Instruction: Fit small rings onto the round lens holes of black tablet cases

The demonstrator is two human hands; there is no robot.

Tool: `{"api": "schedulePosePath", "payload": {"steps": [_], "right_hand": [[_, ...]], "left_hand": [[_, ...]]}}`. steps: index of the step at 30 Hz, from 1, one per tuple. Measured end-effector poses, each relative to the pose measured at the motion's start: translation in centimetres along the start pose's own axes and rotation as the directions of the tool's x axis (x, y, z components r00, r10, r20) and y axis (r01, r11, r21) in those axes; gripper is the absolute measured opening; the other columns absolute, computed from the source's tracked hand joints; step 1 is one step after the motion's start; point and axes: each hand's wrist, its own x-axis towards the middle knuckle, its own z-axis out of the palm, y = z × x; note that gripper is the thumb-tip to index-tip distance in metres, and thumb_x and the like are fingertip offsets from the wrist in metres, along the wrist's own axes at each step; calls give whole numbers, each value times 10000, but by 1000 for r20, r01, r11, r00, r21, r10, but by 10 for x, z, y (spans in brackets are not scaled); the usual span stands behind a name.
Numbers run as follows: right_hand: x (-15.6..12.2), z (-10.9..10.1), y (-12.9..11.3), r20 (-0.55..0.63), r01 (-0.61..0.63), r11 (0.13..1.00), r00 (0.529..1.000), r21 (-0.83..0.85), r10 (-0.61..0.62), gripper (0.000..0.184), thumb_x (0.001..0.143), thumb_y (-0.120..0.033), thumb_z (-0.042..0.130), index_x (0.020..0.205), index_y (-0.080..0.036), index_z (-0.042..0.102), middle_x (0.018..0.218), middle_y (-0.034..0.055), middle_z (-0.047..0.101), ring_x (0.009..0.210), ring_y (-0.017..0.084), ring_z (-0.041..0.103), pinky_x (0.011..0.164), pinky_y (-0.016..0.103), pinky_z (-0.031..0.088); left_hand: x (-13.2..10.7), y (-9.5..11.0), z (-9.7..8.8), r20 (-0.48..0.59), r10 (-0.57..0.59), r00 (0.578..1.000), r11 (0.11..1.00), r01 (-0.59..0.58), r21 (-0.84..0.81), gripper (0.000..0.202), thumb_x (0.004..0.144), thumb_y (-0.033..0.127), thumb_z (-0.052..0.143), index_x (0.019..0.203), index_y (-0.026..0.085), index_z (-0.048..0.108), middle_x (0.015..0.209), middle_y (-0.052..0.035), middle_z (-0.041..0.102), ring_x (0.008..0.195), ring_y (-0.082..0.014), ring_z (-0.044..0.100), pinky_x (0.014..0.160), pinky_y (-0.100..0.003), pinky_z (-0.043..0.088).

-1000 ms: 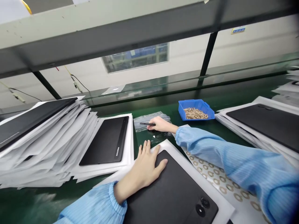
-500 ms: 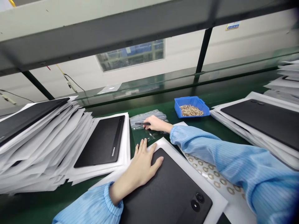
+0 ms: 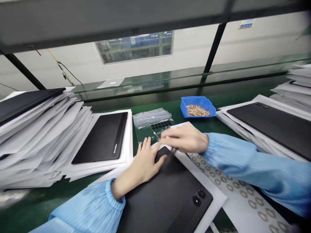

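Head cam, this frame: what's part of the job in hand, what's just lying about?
In hand: left hand flat on black tablet; right hand pinching thin tool; bag of black rings.
Lying about: blue bin; left paper stack; right stack.

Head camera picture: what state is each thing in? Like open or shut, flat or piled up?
left hand: open, flat on the black tablet.
right hand: blurred, fingers bunched; grip unclear.
black tablet: back up on a white sheet, lenses showing.
blue bin: open, part full of tan rings.
clear bag: lying flat on the green belt.
paper stack: piled unevenly, edges fanned.
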Motion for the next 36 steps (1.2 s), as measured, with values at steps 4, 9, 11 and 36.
{"api": "schedulePosePath", "payload": {"steps": [4, 9, 11, 36], "right_hand": [[-43, -11, -49, -123, 89, 992, 987, -91, -100, 268, 926, -211, 415, 938, -290, 671, 817, -2, 695, 543, 97, 569, 507, 279, 379], [-64, -7, -72, -199, -19, 997, 980, -70, 4, 313, 939, -171, 373, 979, -296, 657, 856, 12, 705, 600, 115, 601, 563, 294, 421], [-67, -6, -73, -234, -112, 988, 963, 104, 134, 250, 920, -193, 429, 903, -252, 672, 810, 22, 692, 623, 105, 606, 569, 248, 446], [-91, -10, -79, 484, -923, 281, 378, 262, 789, 102, 745, -235, 592, 717, -195, 681, 624, -17, 624, 596, 131, 549, 553, 240, 381]], "left_hand": [[0, 0, 1, 23, -28, 999, 999, 27, 34, 547, 913, 487, 338, 1346, 155, 374, 1423, -217, 292, 1336, -363, 196, 1038, -536, 220], [3, -1, 3, 21, -36, 999, 996, 34, 82, 552, 913, 511, 320, 1338, 166, 394, 1413, -220, 302, 1324, -378, 221, 1033, -520, 232], [4, -3, 5, 25, -28, 999, 995, 26, 97, 551, 914, 512, 310, 1338, 170, 394, 1413, -204, 305, 1322, -379, 225, 1034, -517, 229], [6, -12, 7, 63, 42, 997, 982, -53, 183, 657, 897, 584, 132, 1365, 166, 330, 1371, -197, 281, 1314, -388, 227, 1017, -528, 255]]}}
